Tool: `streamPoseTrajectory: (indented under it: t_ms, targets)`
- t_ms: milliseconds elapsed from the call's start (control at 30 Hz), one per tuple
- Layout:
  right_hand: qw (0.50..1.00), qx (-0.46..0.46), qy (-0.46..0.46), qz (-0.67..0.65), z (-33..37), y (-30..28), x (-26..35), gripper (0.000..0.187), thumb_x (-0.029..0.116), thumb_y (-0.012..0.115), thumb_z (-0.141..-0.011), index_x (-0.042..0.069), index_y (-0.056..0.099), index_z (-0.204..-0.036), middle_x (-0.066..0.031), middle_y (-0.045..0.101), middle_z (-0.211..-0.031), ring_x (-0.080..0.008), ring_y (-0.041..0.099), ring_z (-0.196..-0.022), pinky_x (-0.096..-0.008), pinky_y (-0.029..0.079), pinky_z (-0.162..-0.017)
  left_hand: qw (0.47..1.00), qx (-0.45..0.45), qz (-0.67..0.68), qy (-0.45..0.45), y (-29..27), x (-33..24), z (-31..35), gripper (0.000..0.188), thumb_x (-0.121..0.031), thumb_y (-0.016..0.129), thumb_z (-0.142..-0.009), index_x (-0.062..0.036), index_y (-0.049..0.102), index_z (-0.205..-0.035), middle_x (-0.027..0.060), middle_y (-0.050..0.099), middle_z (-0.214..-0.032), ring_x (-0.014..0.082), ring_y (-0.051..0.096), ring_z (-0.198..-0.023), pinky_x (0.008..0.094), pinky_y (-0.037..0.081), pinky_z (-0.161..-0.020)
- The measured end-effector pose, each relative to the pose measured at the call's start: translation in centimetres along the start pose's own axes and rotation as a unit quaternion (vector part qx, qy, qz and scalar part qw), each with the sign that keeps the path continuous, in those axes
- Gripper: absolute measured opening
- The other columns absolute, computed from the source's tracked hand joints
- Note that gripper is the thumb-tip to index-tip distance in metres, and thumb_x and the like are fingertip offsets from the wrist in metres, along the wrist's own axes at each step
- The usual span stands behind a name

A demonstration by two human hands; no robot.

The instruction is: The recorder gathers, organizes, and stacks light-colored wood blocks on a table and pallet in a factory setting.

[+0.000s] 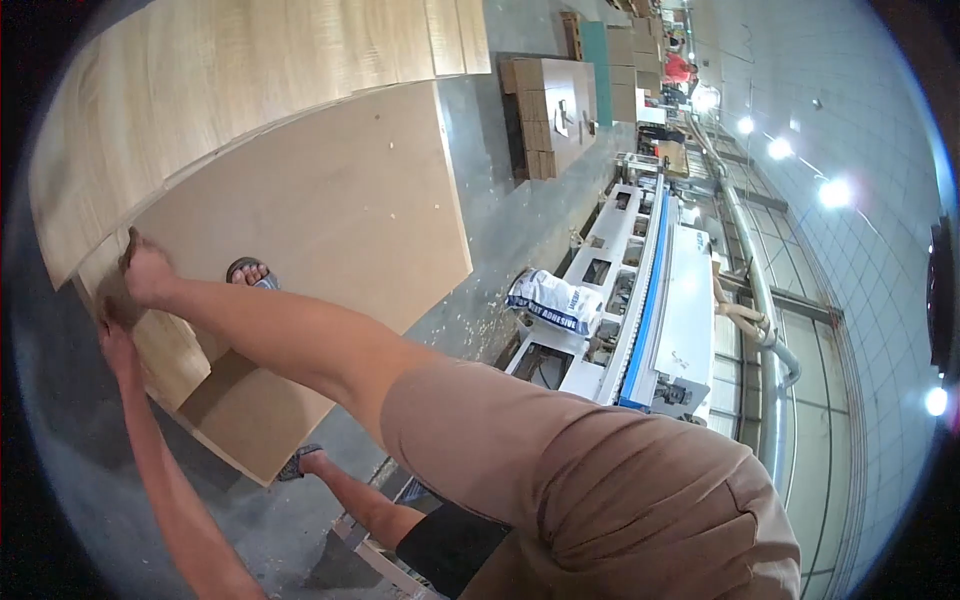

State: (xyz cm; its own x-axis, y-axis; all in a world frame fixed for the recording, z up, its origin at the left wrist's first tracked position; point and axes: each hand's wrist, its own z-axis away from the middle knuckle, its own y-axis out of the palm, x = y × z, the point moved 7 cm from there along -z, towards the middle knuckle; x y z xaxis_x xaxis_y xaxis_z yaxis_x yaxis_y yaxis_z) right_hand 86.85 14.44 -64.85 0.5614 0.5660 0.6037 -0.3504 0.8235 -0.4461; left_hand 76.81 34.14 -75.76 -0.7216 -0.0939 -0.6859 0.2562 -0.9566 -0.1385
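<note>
Both my hands are close together at the left end of a narrow wood-grain board [172,350]. My right hand [148,275] is closed in a fist over the board, with a dark brownish thing at its fingers that I cannot make out. My left hand [118,345] is just below it at the board's outer edge. Its fingers curl in toward the same dark patch, and their tips are hard to see. The narrow board lies on a large plain brown panel [330,200]. More wood-grain boards [270,60] lie side by side along the panel's far side.
My sandalled feet are by the panel, one sandal [245,268] on it and the other [296,464] at its near corner. A stack of brown panels [555,115] stands farther off. On the right a long white machine [690,300] carries a white and blue sack [555,300]. Chips litter the grey floor [490,240].
</note>
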Motion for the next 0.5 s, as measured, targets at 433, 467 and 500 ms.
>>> streamPoseTrajectory:
  t_ms: [433, 467, 500]
  targets:
    - [0.998, -0.035, 0.009, 0.054, 13.8, -22.0, -13.9, 0.047, 0.035, 0.059, -0.096, 0.005, 0.062, -0.132, -0.023, 0.062, -0.127, -0.042, 0.057, -0.121, -0.0501, 0.046, -0.105, 0.975, 0.047, -0.217, 0.005, -2.7, 9.1, 25.6, 0.064, -0.043, 0.049, -0.107, 0.0025, 0.043, -0.151, 0.0243, 0.041, -0.157, 0.0335, 0.041, -0.144, 0.0421, 0.029, -0.121]
    - [0.992, 0.068, 0.103, 0.04, 19.2, -15.1, -11.1, 0.045, 0.033, 0.061, -0.096, 0.005, 0.062, -0.131, -0.024, 0.063, -0.127, -0.0424, 0.058, -0.119, -0.05, 0.048, -0.104, 0.97, 0.039, -0.238, 0.014, -16.7, 14.5, 32.7, 0.054, -0.039, 0.049, -0.107, 0.0045, 0.058, -0.139, 0.0237, 0.053, -0.146, 0.0359, 0.053, -0.131, 0.0431, 0.039, -0.113]
    - [0.97, -0.06, -0.091, 0.217, 20.5, -26.8, -17.1, 0.045, 0.034, 0.06, -0.096, 0.005, 0.063, -0.131, -0.024, 0.062, -0.13, -0.0428, 0.061, -0.116, -0.0502, 0.049, -0.102, 0.966, 0.143, -0.214, -0.039, -7.6, 14.3, 32.6, 0.046, -0.034, 0.047, -0.108, 0.0055, 0.066, -0.124, 0.0217, 0.064, -0.13, 0.036, 0.061, -0.116, 0.0441, 0.047, -0.103]
